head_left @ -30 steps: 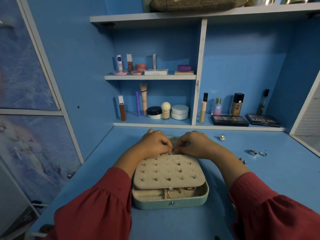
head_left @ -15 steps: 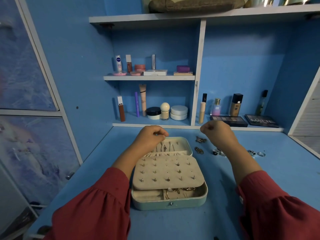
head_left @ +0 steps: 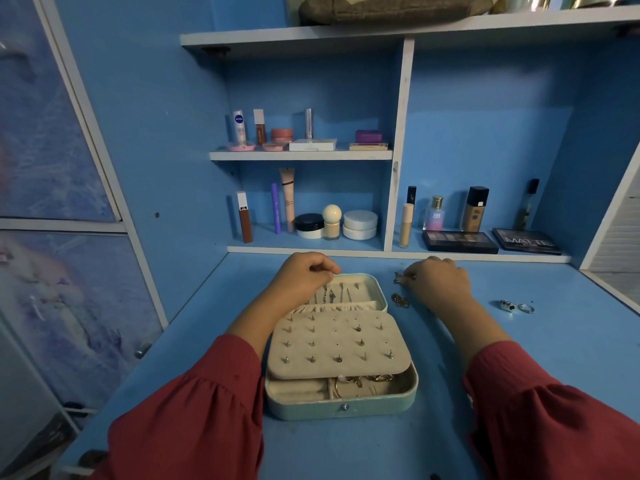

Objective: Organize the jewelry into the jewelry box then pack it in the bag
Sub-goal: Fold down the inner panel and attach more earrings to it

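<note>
Jewelry box point(head_left: 341, 407): pale green, open, near the front middle of the blue desk point(head_left: 519, 375). Its lid point(head_left: 360, 289) lies back flat with chains hung inside. A cream stud panel point(head_left: 337, 344) covers most of the base, set with earring posts. Rings show in the front compartment point(head_left: 360, 381).

Left hand point(head_left: 304, 277): over the lid's far left corner, fingers curled; whether they pinch anything cannot be told.

Right hand point(head_left: 438, 282): on the desk just right of the lid, fingertips closed on a small dark piece of jewelry point(head_left: 400, 278).

Loose items: a gold-toned piece point(head_left: 400, 301) beside the right wrist; two silver rings point(head_left: 517, 306) well apart to the right.

Risks, as judged: the pinched piece is small and may slip on the way to the box. The right sleeve point(head_left: 540, 420) hangs loose and could sweep loose pieces off the desk. The chains in the lid could tangle if jostled. The stud panel lies unsecured; a knock from a forearm could shift it and spill posts.

Surface: smooth painted blue desk, white trim.

Room: blue shelving point(head_left: 301, 154) with cosmetics, jars and bottles; two dark makeup palettes point(head_left: 491, 241) at the lower right. A brown-grey bag point(head_left: 391, 8) lies on the top shelf. Patterned panels point(head_left: 52, 168) stand to the left.
</note>
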Motion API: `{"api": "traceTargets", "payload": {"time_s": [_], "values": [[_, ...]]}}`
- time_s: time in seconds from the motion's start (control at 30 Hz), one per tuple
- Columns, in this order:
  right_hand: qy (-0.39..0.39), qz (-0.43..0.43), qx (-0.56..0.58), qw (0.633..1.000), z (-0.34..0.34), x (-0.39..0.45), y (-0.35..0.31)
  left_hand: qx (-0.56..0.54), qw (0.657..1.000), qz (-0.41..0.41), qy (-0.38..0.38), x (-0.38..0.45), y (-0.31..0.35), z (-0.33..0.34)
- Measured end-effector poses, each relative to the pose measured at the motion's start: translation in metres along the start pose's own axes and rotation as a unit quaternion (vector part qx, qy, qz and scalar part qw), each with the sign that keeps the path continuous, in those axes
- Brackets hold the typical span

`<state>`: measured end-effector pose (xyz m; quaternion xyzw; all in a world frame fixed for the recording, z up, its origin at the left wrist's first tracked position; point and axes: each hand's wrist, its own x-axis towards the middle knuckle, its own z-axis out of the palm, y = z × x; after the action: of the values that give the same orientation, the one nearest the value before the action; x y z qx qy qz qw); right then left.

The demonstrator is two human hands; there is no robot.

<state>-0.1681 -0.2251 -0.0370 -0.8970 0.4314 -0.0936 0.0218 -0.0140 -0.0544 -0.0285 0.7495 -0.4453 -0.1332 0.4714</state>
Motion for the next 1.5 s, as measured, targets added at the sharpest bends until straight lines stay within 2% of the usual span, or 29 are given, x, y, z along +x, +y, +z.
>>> {"api": "traceTargets", "payload": {"time_s": [0.43,0.7,0.9,0.97,1.07,1.2,1.37,1.5], "values": [[0.047,-0.008,-0.019,0.999,0.003,-0.001,-0.009,0.005,1.000,0.002,-0.005,-0.001,0.000,-0.001],[0.028,-0.013,-0.019,0.999,0.008,0.000,-0.013,0.007,1.000,-0.002,-0.009,-0.001,0.001,-0.001],[0.011,0.023,0.054,0.998,0.011,0.001,-0.016,0.004,1.000,-0.002,-0.009,-0.002,0.001,-0.001],[0.028,0.034,0.101,0.994,0.010,0.002,-0.018,-0.001,1.000,-0.003,-0.007,-0.002,0.001,-0.002],[0.067,0.053,0.266,0.960,0.006,0.000,-0.020,-0.015,1.000,-0.003,-0.002,-0.002,0.002,-0.003],[0.074,0.027,0.508,0.858,-0.005,-0.008,-0.024,-0.022,1.000,-0.005,0.003,-0.002,0.002,-0.004],[0.004,-0.017,0.627,0.779,-0.013,-0.016,-0.032,-0.060,0.998,0.012,0.004,-0.004,0.004,-0.003],[-0.055,-0.038,0.630,0.773,-0.016,-0.020,-0.038,-0.110,0.994,0.014,-0.016,-0.005,0.006,-0.004]]}}
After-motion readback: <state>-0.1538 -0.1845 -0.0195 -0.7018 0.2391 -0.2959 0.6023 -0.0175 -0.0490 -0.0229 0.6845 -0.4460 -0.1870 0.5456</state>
